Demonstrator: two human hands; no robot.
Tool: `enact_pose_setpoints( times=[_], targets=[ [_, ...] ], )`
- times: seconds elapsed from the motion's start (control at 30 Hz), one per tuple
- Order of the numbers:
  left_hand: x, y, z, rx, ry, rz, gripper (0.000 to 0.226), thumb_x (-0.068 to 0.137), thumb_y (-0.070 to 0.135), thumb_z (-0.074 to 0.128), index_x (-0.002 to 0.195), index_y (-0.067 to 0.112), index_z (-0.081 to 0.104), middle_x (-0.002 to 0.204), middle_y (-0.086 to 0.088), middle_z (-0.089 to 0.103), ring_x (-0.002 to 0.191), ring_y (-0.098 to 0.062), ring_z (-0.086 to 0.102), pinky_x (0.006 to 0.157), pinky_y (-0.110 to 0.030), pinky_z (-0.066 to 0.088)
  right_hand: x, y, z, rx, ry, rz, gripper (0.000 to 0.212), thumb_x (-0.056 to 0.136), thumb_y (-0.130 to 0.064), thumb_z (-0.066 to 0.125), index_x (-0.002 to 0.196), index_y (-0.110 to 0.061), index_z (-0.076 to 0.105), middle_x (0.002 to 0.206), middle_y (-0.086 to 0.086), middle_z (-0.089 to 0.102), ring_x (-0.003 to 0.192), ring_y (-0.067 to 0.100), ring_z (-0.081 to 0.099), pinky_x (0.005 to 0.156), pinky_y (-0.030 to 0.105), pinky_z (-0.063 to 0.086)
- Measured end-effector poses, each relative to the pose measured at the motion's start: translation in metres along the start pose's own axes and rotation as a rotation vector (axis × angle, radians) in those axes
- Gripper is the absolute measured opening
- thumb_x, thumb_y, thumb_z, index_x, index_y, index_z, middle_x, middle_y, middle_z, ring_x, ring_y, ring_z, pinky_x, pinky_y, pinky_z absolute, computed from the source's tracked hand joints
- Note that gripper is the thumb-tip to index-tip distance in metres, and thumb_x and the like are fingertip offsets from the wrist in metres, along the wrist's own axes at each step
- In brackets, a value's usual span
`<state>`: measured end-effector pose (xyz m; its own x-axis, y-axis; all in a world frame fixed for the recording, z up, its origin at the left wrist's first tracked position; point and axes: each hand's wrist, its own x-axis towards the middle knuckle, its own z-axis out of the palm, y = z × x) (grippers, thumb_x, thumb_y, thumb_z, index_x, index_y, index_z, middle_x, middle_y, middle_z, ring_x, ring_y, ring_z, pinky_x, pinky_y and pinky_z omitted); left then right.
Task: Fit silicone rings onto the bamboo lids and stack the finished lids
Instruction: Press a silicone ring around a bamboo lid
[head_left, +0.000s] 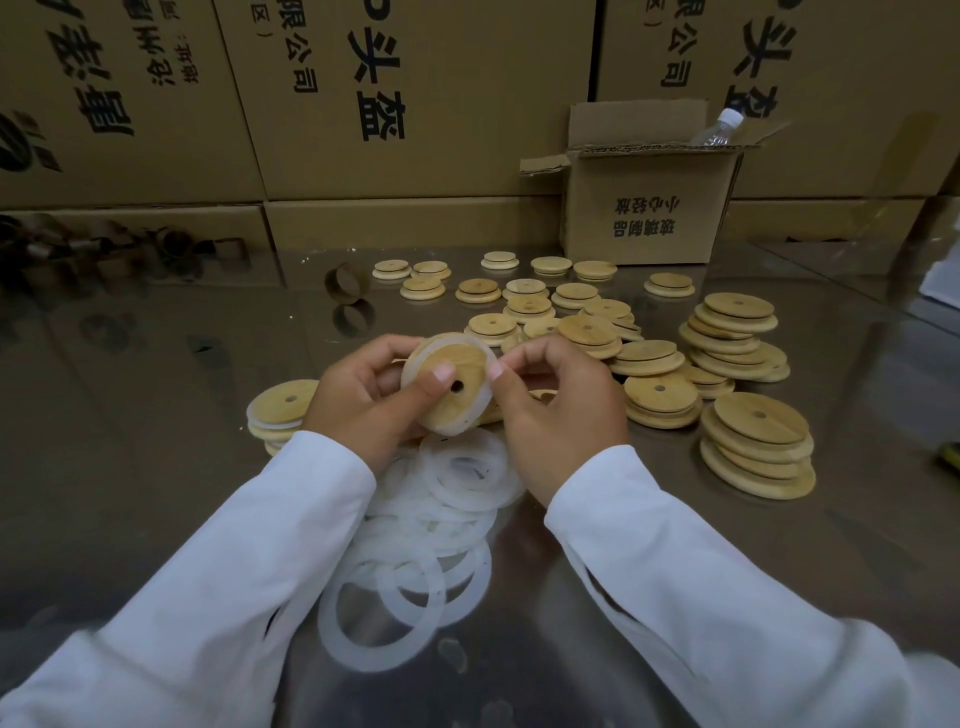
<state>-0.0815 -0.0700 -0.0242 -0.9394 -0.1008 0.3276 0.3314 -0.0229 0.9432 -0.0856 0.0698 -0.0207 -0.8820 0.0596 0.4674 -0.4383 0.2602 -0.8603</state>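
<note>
White sleeves are cut off below. A round bamboo lid, white silicone ring on it, is pinched by left hand and right hand, holed face toward the camera.

Rings lie before the lids; box behind.
</note>
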Motion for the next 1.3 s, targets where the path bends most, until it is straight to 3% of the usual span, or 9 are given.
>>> enact_pose_setpoints(
  times=[0.17,0.3,0.47,0.7,0.83,1.0,1.17,1.3],
  targets=[
    [-0.0002,-0.0001,0.0003,0.131,-0.028,0.038,0.038,0.057,0.031,0.069,0.092,0.018,0.066,0.088,0.001,0.07,0.077,-0.003,0.066,0.066,-0.016,0.053,-0.0008,0.0007,0.0005,-0.109,-0.05,-0.056,0.023,0.085,-0.018,0.061,0.069,-0.03,0.051,0.077,-0.014,0.059,0.076,-0.001,0.054,0.063,0.002,0.038],
    [0.0002,0.0,0.0008,0.157,-0.046,0.071,0.026,0.061,0.026,0.067,0.084,0.014,0.067,0.079,0.004,0.069,0.07,0.0,0.063,0.064,-0.011,0.049,-0.0012,0.0009,0.0003,-0.155,-0.078,-0.078,0.023,0.086,-0.017,0.059,0.071,-0.03,0.049,0.089,-0.008,0.058,0.084,0.007,0.053,0.067,0.006,0.035],
    [0.0015,0.0009,-0.0008,0.16,-0.041,0.116,0.015,0.07,0.017,0.067,0.084,0.019,0.066,0.072,0.01,0.07,0.07,-0.001,0.064,0.064,-0.013,0.05,0.0027,-0.0011,-0.002,-0.154,-0.078,-0.064,0.027,0.087,-0.014,0.059,0.068,-0.03,0.048,0.095,-0.006,0.046,0.078,0.003,0.047,0.065,-0.003,0.031],
    [-0.0004,0.0026,-0.0006,0.21,-0.074,0.192,0.018,0.078,0.002,0.064,0.087,0.018,0.063,0.082,0.004,0.066,0.073,0.001,0.062,0.067,-0.012,0.049,0.0061,-0.0006,-0.0069,-0.129,-0.068,-0.026,0.017,0.086,-0.014,0.061,0.073,-0.024,0.056,0.091,-0.004,0.048,0.07,-0.002,0.045,0.061,-0.005,0.031],
    [-0.0001,0.0002,-0.0002,0.203,-0.047,0.166,0.016,0.077,0.004,0.064,0.086,0.017,0.063,0.083,0.002,0.067,0.072,0.0,0.064,0.065,-0.012,0.049,0.0053,0.0004,-0.0053,-0.093,-0.071,-0.009,0.016,0.084,-0.017,0.064,0.072,-0.026,0.059,0.088,-0.002,0.061,0.071,0.001,0.051,0.06,0.0,0.036],
    [0.0012,-0.0016,-0.0002,0.149,0.044,0.105,0.011,0.076,0.011,0.067,0.084,0.017,0.065,0.083,0.0,0.069,0.069,-0.002,0.065,0.062,-0.014,0.05,0.0014,-0.0005,-0.0028,-0.064,-0.059,-0.011,0.014,0.081,-0.024,0.067,0.071,-0.032,0.061,0.073,-0.018,0.063,0.075,-0.005,0.058,0.063,0.002,0.043],
    [0.0012,-0.0013,-0.0005,0.128,0.058,0.044,0.011,0.074,0.015,0.068,0.084,0.018,0.067,0.079,0.003,0.071,0.069,-0.006,0.066,0.061,-0.02,0.053,0.0017,0.002,-0.0027,-0.091,-0.02,0.024,0.012,0.081,-0.027,0.067,0.07,-0.03,0.065,0.069,-0.018,0.063,0.069,-0.005,0.058,0.058,0.002,0.042],
    [0.0005,-0.0007,-0.001,0.119,0.028,0.013,0.021,0.064,0.027,0.069,0.083,0.019,0.068,0.081,0.0,0.071,0.073,-0.012,0.066,0.069,-0.03,0.053,0.0051,0.0037,-0.0033,-0.072,-0.045,0.121,0.015,0.084,-0.023,0.064,0.07,-0.026,0.064,0.068,-0.017,0.061,0.063,-0.003,0.055,0.052,0.0,0.038]
  ],
)
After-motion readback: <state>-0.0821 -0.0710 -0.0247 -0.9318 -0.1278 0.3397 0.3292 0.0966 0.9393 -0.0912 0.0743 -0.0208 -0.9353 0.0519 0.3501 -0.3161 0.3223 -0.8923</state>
